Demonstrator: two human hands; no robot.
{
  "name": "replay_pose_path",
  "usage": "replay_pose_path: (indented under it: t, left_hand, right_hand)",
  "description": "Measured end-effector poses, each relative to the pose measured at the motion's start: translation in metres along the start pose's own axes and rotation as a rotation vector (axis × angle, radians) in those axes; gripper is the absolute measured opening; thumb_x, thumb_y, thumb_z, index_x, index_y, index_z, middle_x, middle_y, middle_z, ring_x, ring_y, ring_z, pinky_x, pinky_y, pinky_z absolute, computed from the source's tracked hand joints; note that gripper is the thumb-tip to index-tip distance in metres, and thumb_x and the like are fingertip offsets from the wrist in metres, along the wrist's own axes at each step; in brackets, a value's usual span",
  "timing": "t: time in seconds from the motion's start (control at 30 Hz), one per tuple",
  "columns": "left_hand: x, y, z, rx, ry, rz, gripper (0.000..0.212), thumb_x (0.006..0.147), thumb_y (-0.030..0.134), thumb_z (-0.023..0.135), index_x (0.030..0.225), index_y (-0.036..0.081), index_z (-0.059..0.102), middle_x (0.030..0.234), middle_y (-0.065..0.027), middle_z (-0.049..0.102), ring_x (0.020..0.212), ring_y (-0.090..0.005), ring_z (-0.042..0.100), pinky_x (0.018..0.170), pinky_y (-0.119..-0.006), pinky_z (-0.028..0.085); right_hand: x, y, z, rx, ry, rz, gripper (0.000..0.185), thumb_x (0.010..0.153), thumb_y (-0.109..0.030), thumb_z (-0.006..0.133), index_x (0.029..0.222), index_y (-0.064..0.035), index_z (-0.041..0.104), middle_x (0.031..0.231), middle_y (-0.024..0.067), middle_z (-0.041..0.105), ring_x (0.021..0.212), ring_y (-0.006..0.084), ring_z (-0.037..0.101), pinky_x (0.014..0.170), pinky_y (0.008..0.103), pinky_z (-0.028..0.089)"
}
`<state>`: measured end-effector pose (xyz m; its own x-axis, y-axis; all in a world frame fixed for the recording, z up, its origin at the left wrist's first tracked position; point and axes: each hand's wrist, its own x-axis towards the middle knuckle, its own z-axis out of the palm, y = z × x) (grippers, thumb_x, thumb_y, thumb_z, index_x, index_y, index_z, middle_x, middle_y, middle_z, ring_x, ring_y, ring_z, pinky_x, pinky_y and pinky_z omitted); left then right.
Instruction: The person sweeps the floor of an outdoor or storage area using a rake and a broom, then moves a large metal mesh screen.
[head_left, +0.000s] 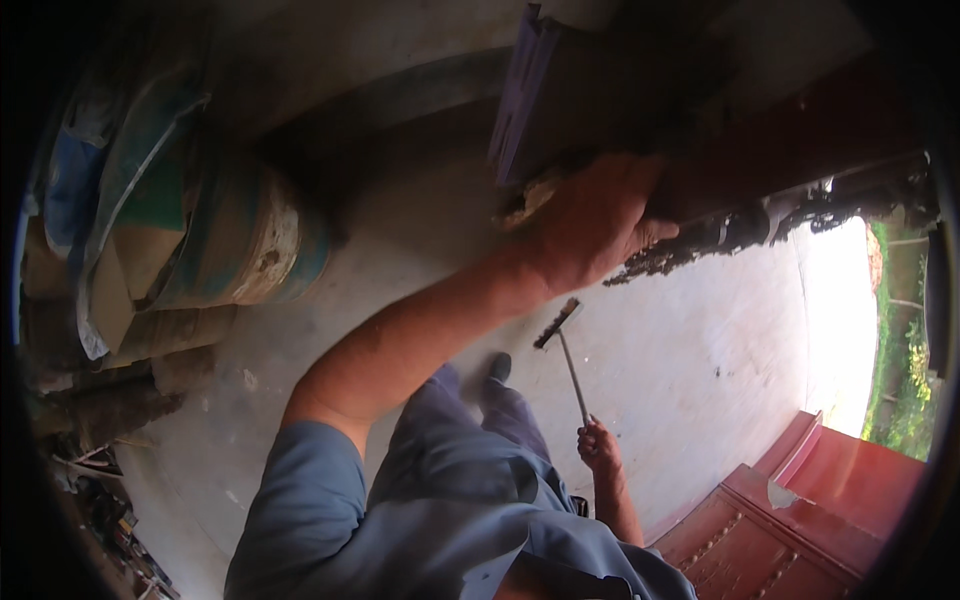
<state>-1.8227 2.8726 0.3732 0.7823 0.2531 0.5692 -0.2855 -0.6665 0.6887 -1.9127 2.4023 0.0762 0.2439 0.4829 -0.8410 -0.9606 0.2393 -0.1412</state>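
My left hand is raised in front of me, its back and thumb showing, against the edge of a dark red surface. Its fingertips are lost in shadow, so its hold cannot be made out. Lower down, near my right hip, my right hand is closed around the thin handle of a long-handled tool. The tool's short crosswise head, with dark bristles or teeth, points away from me above the pale floor.
Clumped dark material lines the red surface's lower edge. A purplish slotted strip stands beyond my left hand. At left are a worn, drum-like container and stacked sacks or sheets. A red metal door lies lower right, beside a bright opening.
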Motion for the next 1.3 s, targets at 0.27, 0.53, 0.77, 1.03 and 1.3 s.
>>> replay_pose_path:
  t: [0.27, 0.53, 0.77, 1.03, 1.3]
  left_hand:
    - [-0.009, 0.001, 0.006, -0.085, 0.118, -0.059, 0.047, 0.084, 0.016, 0.068, 0.125, 0.002, 0.049, 0.108, -0.0216, 0.055, 0.097, -0.0417, 0.052, 0.084, -0.045, 0.043]
    - [-0.088, -0.039, 0.008, 0.020, 0.039, -0.281, 0.062, 0.083, 0.014, 0.071, 0.137, 0.002, 0.042, 0.126, -0.0201, 0.053, 0.110, -0.0349, 0.056, 0.093, -0.039, 0.047]
    - [-0.117, -0.112, -0.021, -0.038, -0.096, -0.502, 0.054, 0.083, 0.014, 0.071, 0.131, 0.004, 0.049, 0.122, -0.0168, 0.057, 0.101, -0.0301, 0.061, 0.086, -0.039, 0.050]
    - [-0.081, -0.185, -0.081, 0.081, -0.127, -0.353, 0.048, 0.086, 0.013, 0.066, 0.130, 0.004, 0.050, 0.116, -0.0135, 0.060, 0.097, -0.0240, 0.062, 0.076, -0.034, 0.051]
    - [-0.073, -0.208, -0.087, -0.127, 0.004, -0.702, 0.051, 0.087, 0.014, 0.064, 0.134, 0.005, 0.048, 0.115, -0.0153, 0.058, 0.093, -0.0249, 0.062, 0.075, -0.033, 0.052]
  right_hand:
    - [0.034, -0.039, 0.006, -0.030, -0.087, 0.148, 0.007, 0.097, -0.015, 0.049, 0.091, -0.0110, 0.047, 0.068, -0.0001, 0.041, 0.049, 0.0096, 0.039, 0.039, 0.0205, 0.033]
    - [0.062, -0.060, 0.032, 0.045, -0.202, 0.308, 0.030, 0.103, -0.028, 0.038, 0.079, -0.0126, 0.048, 0.064, -0.0008, 0.041, 0.050, 0.0119, 0.040, 0.042, 0.0244, 0.036]
    - [0.079, -0.051, 0.056, 0.150, -0.171, 0.223, 0.031, 0.102, -0.029, 0.038, 0.079, -0.0128, 0.049, 0.064, -0.0006, 0.042, 0.051, 0.0127, 0.041, 0.046, 0.0263, 0.038]
    - [0.087, -0.020, 0.112, 0.131, -0.006, -0.004, 0.017, 0.095, -0.012, 0.050, 0.079, -0.0126, 0.045, 0.066, -0.0018, 0.041, 0.051, 0.0062, 0.040, 0.040, 0.0191, 0.033]
    - [0.114, -0.039, 0.121, 0.246, -0.091, 0.100, 0.023, 0.100, -0.020, 0.043, 0.079, -0.0107, 0.049, 0.068, -0.0007, 0.042, 0.054, 0.0109, 0.042, 0.044, 0.0221, 0.037]
